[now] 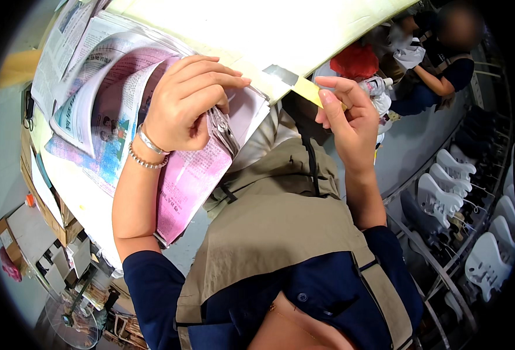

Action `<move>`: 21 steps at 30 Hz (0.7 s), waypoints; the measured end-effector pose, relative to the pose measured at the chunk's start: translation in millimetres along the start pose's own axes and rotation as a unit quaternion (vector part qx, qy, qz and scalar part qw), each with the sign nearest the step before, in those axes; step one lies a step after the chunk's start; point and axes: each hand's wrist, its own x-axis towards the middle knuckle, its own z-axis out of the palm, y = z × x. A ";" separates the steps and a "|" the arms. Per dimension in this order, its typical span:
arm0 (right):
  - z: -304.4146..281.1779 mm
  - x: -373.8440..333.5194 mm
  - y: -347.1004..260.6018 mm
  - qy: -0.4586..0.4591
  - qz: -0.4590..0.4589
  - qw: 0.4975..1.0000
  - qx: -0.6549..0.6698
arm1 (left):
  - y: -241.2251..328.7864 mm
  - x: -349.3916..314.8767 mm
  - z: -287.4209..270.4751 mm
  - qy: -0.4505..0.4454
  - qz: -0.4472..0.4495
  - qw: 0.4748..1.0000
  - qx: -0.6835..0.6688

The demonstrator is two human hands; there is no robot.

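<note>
A scraper [307, 91] with a flat metal blade and a yellow handle is pinched between the thumb and fingers of my right hand [351, 114]. Its blade points left, close to the corner of the pale table. My left hand [190, 99] is over a thick pile of newspapers [196, 181], its fingers loosely bent and apart. Nothing shows between them, though part of the thumb is hidden. Some sheets [103, 99] curl up to the left of this hand. Pink printed pages hang over the table's near edge, below my left wrist.
The pale yellow tabletop [222, 29] extends away from me. At the upper right another person [444, 64] handles a white cloth, near a red bag [355, 61]. White guitar bodies [438, 198] hang on racks at the right. A fan [71, 318] stands at the lower left.
</note>
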 end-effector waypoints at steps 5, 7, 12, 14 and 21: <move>-9.4 2.0 -10.8 -0.046 -0.054 0.991 -0.109 | -8.9 -10.2 4.4 -0.013 -0.001 1.000 0.010; -11.8 4.0 -13.8 -0.049 -0.079 0.986 -0.136 | -9.4 -9.5 4.5 -0.013 0.002 1.000 0.006; -14.0 11.8 -20.9 -0.077 -0.108 0.974 -0.185 | -9.1 -9.6 3.9 -0.014 -0.001 1.000 -0.002; -15.0 16.4 -25.0 -0.096 -0.096 0.967 -0.215 | -9.7 -10.4 3.6 -0.015 0.001 1.000 -0.001; -26.6 104.1 -32.0 -0.359 -0.046 0.901 -0.241 | -11.0 -4.6 10.3 -0.019 -0.011 1.000 -0.016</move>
